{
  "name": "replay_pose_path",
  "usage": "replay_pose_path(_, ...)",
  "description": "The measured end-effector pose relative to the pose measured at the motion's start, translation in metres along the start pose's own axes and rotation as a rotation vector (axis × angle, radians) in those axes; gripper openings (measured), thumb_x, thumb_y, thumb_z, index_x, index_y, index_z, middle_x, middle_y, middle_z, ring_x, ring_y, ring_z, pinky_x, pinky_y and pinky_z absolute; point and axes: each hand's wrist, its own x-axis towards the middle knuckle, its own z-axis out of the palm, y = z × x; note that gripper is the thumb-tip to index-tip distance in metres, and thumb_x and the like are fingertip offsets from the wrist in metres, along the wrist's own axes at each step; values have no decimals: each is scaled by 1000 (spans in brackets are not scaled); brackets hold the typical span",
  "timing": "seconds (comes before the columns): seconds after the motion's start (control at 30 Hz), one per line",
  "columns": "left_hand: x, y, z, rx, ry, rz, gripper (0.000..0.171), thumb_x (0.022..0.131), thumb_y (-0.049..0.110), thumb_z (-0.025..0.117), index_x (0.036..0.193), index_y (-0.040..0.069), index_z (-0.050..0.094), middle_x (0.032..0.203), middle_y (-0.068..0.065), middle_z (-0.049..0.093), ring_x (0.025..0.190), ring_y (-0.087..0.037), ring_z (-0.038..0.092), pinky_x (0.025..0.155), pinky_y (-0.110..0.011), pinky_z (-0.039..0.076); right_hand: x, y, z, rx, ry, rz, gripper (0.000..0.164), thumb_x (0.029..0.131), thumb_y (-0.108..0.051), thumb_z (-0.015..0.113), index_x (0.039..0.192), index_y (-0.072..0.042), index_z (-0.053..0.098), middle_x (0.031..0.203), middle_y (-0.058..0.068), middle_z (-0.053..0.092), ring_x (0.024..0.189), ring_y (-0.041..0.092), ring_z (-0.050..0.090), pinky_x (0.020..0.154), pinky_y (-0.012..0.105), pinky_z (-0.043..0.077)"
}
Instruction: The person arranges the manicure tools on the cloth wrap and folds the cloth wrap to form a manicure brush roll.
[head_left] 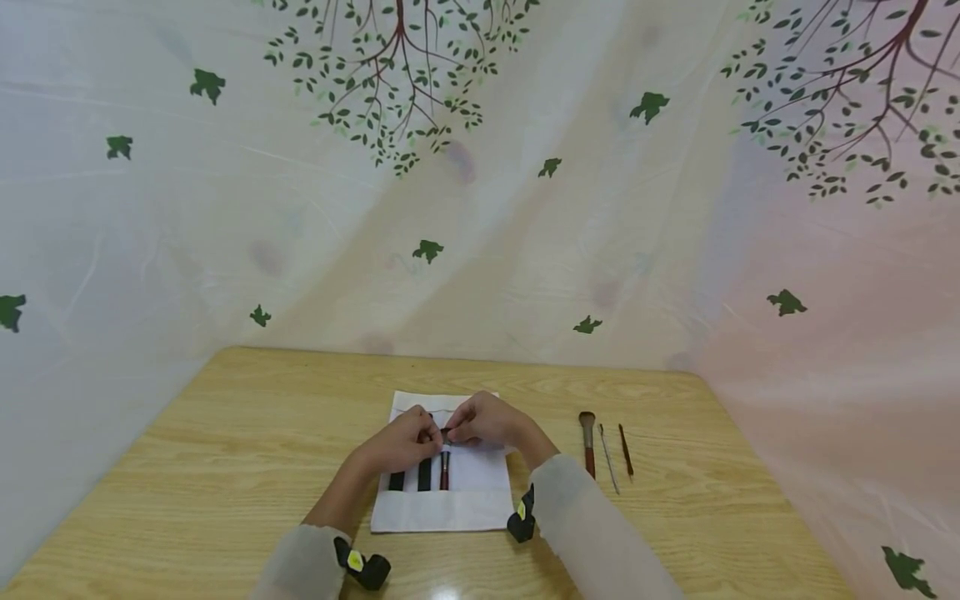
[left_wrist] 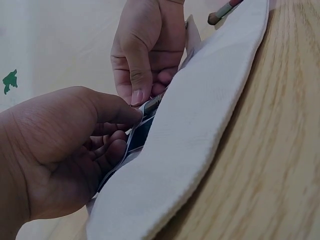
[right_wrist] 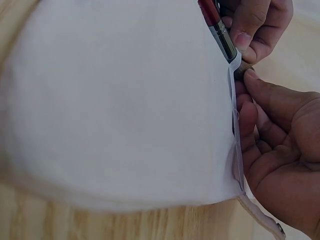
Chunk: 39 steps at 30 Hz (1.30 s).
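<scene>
A white cloth brush roll [head_left: 480, 477] lies unfolded on the table, with a flap along its near edge. Tucked in it are two black strips, perhaps handles [head_left: 424, 475], and a makeup brush [head_left: 445, 471] with a red-brown handle and dark metal collar. My left hand [head_left: 405, 439] pinches the white elastic band [right_wrist: 234, 75] beside that brush. Close against it, my right hand [head_left: 487, 419] pinches the brush's bristle end where it comes out past the band, thumb on top. Fingers partly hide the bristles in the head view.
To the right of the roll lie a large fluffy brush [head_left: 587, 433], a thin silver tool [head_left: 609, 458] and a slim dark-red tool [head_left: 626, 450]. The wooden table [head_left: 247, 450] meets a pale curtain [head_left: 487, 292] with leaf prints at the back.
</scene>
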Motion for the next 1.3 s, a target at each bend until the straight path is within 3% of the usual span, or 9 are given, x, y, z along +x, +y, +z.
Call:
replay_pose_path(0.6,2,0,-1,-30,9,11,10,93,2,67,86,9,71,87,0,56,85,-15,49,73,-28,43,-4,1,-9,-46,22,-18,9,94,-7,71,101,-8,77,90,1,73,76,13,63,69,28,52)
replay_pose_path(0.8,6,4,0,-68,2,-18,8,97,6,64,93,10,69,88,3,63,80,-13,55,72,-28,47,-14,-5,-24,-94,57,-25,14,98,-13,69,108,-5,75,91,3,72,78,15,63,71,30,53)
replay_pose_path(0.93,7,13,2,-65,36,-40,4,99,12,64,99,9,67,89,3,64,79,-13,56,72,-29,48,-23,-7,-36,-88,73,-27,18,100,-12,66,112,0,73,94,9,71,79,17,63,74,35,55)
replay_pose_path(1.07,10,24,7,-26,81,-39,7,98,10,65,102,5,68,86,2,62,78,-12,55,72,-30,48,-29,0,-49,-77,93,-39,20,101,-11,64,114,2,71,99,11,72,82,18,64,78,38,57)
replay_pose_path(1.3,14,33,20,7,66,-40,11,94,7,71,103,2,73,83,2,61,76,-11,55,70,-28,49,-47,14,-75,-81,114,-71,22,102,-12,63,114,6,69,99,19,70,81,17,62,78,39,56)
